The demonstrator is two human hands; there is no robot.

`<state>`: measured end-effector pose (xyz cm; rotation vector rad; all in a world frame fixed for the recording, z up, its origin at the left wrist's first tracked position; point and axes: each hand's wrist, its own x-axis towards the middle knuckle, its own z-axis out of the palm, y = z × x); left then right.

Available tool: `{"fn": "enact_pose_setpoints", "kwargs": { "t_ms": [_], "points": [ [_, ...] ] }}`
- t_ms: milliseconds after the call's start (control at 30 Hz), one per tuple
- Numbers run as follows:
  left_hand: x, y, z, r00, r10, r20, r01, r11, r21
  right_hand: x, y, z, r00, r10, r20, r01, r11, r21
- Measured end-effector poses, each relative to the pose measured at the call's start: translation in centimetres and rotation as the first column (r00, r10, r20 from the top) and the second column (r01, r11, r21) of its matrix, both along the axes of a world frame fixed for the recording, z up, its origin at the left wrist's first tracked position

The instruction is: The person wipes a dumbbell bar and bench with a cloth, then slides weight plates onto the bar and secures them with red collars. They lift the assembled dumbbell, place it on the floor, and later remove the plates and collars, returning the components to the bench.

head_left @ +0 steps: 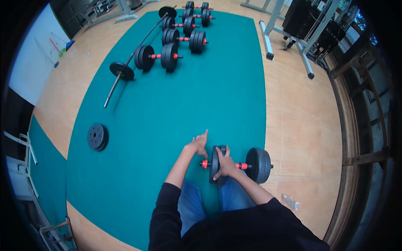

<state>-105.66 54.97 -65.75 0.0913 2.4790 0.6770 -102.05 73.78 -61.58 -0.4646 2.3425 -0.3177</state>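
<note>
A black dumbbell with a red-and-black bar (240, 166) lies crosswise on the green mat in front of my knees. My right hand (226, 164) is spread over the weight plates (215, 165) at its left end, thumb and fingers gripping their rims. Just left of those plates, my left hand (199, 145) is held with its fingers stretched out, beside the red collar nut (204, 164) on the bar's tip. It holds nothing that I can see. At the right end, more black plates (258, 165) sit on the bar.
Loose black plates (97, 136) lie stacked at the left of the green mat (167, 108). A barbell (112, 93) and several assembled dumbbells (169, 57) are farther off. Gym machine legs (307, 62) stand at the right. Crumpled clear plastic (290, 202) lies on the wooden floor.
</note>
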Motion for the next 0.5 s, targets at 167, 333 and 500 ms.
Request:
{"fn": "enact_pose_setpoints", "kwargs": {
  "t_ms": [167, 333, 500],
  "points": [
    [3.8, 3.6, -0.7, 0.978, -0.209, -0.012, 0.205, 0.967, -0.15, 0.1, -0.3, 0.4, 1.0, -0.007, 0.004, 0.007, 1.0, -0.022],
    [0.6, -2.4, -2.0, 0.943, 0.22, -0.25, -0.202, 0.975, 0.098, 0.7, -0.5, 1.6, 0.999, 0.0, -0.04, -0.003, 0.998, -0.057],
    [3.4, 0.0, 0.1, 0.998, -0.057, -0.039, 0.055, 0.998, -0.04, 0.0, -0.6, 1.3, 1.0, -0.005, -0.023, 0.003, 0.996, -0.093]
  ]
}}
